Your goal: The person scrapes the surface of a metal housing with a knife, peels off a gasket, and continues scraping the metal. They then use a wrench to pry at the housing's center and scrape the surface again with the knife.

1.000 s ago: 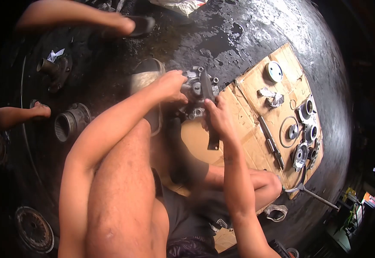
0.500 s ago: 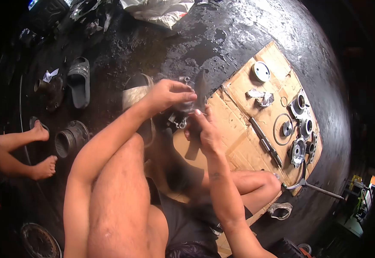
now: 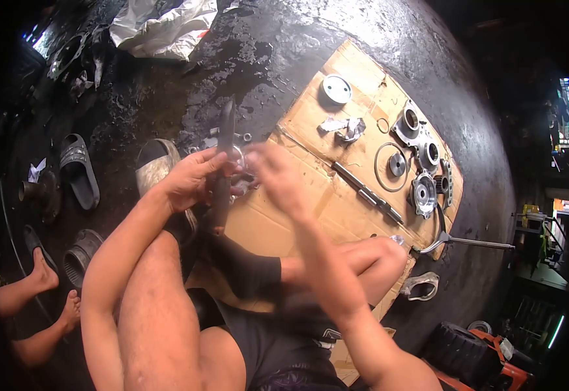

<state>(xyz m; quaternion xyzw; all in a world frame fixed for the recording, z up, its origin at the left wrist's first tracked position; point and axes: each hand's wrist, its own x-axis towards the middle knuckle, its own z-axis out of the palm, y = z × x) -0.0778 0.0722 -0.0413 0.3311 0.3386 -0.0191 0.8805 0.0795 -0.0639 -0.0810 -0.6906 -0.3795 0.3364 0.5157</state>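
Note:
My left hand is closed on a round metal part, whose dark, thin edge is turned towards me. Bright metal lugs and a shiny ring-like centre show on its right side. My right hand is smeared by motion, its fingertips right by that centre, and its grip cannot be made out. The part is up over the edge of a flattened cardboard sheet, between my raised knee and my folded leg.
On the cardboard lie a splined shaft, a round white-faced cap, a thin ring and several metal housings. A T-handled tool crosses its right edge. Sandals, a toothed metal cylinder and another person's feet are at left.
The metal part has turned edge-on, with my left hand at its left side. My right hand has shifted to its right side and is moving fast. The whole view has swung rightward.

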